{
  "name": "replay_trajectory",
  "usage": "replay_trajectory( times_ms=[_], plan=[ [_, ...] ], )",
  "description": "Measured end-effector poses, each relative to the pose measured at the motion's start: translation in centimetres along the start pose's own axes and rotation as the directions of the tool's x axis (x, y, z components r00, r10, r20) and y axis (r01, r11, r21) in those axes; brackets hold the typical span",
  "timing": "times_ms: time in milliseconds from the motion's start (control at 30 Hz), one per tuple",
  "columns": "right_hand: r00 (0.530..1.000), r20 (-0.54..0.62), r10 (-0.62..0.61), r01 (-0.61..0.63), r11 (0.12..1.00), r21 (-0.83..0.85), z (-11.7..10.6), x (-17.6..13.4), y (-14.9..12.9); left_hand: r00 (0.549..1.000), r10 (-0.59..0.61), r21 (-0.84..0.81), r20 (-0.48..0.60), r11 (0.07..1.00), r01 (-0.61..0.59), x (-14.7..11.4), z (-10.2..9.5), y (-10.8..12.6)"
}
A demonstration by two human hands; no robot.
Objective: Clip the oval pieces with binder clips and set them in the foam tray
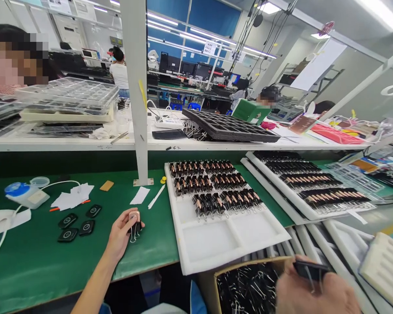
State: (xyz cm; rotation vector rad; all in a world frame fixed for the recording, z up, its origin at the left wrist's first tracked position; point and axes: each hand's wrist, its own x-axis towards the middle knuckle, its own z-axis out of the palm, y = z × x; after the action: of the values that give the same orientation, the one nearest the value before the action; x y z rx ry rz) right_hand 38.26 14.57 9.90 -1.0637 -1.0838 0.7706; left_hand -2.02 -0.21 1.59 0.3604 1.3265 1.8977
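Observation:
My left hand (pixel 122 231) is closed on a small rose-gold watch case (pixel 135 214) above the green mat. A black binder clip (pixel 135 231) grips the case, its wire handles pointing toward me. At the lower right, my right hand (pixel 314 290), smeared by motion, pinches another black binder clip (pixel 311 269). Just left of it stands a cardboard box (pixel 216 290) full of loose black clips (pixel 249 285). Several black watch cases (pixel 67 234) lie on the mat to the left of my left hand.
A white foam tray (pixel 203 244) holds rows of clipped cases (pixel 229 200); a second loaded tray (pixel 301 209) lies to its right. A white post (pixel 138 109) rises beyond my left hand. A bottle (pixel 28 195), papers (pixel 72 197) and a white pen (pixel 156 196) lie around. Co-workers sit behind the shelf (pixel 68 146).

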Motion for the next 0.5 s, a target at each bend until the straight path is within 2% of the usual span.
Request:
replay_trajectory(
  times_ms=[67, 100, 133, 167, 233, 300, 367, 400, 433, 500],
  plan=[
    [0.989, 0.016, 0.149, -0.147, 0.943, 0.297, 4.3, 0.2, -0.2, 1.0, 0.011, -0.002, -0.002, 1.0, -0.011, -0.1, 0.1, 0.0],
    [0.96, 0.104, 0.261, -0.281, 0.868, 0.41, 6.5, -0.2, -0.2, 1.0, 0.018, 0.0, -0.003, 1.0, -0.018, -0.2, 0.1, 0.0],
    [0.9, 0.237, 0.366, -0.436, 0.771, 0.464, 8.8, -0.9, -0.2, 1.0, 0.028, 0.005, -0.003, 1.0, -0.028, -0.2, 0.1, -0.1],
    [0.816, 0.379, 0.436, -0.574, 0.684, 0.45, 10.9, -1.8, 0.0, 0.999, 0.038, 0.012, -0.002, 0.999, -0.038, -0.2, 0.1, -0.1],
    [0.634, 0.625, 0.456, -0.731, 0.618, 0.291, 14.6, -3.9, 0.5, 0.999, 0.053, 0.038, 0.007, 0.998, -0.053, 0.0, 0.1, -0.2],
    [0.443, 0.811, 0.383, -0.751, 0.653, 0.102, 17.6, -5.6, 1.3, 0.998, 0.06, 0.073, 0.028, 0.995, -0.061, 0.3, 0.1, -0.3],
    [0.263, 0.916, 0.303, -0.668, 0.742, -0.054, 19.8, -6.6, 2.3, 0.996, 0.056, 0.107, 0.062, 0.992, -0.063, 0.7, 0.1, -0.4],
    [0.193, 0.941, 0.279, -0.607, 0.787, -0.109, 20.7, -6.9, 2.8, 0.996, 0.052, 0.12, 0.079, 0.991, -0.062, 1.0, 0.0, -0.5],
    [0.142, 0.953, 0.269, -0.551, 0.821, -0.15, 21.5, -7.0, 3.3, 0.995, 0.045, 0.131, 0.095, 0.99, -0.057, 1.2, 0.0, -0.5],
    [0.077, 0.956, 0.282, -0.502, 0.84, -0.207, 22.7, -7.1, 4.2, 0.992, 0.02, 0.149, 0.122, 0.988, -0.038, 1.7, -0.1, -0.6]
  ],
)
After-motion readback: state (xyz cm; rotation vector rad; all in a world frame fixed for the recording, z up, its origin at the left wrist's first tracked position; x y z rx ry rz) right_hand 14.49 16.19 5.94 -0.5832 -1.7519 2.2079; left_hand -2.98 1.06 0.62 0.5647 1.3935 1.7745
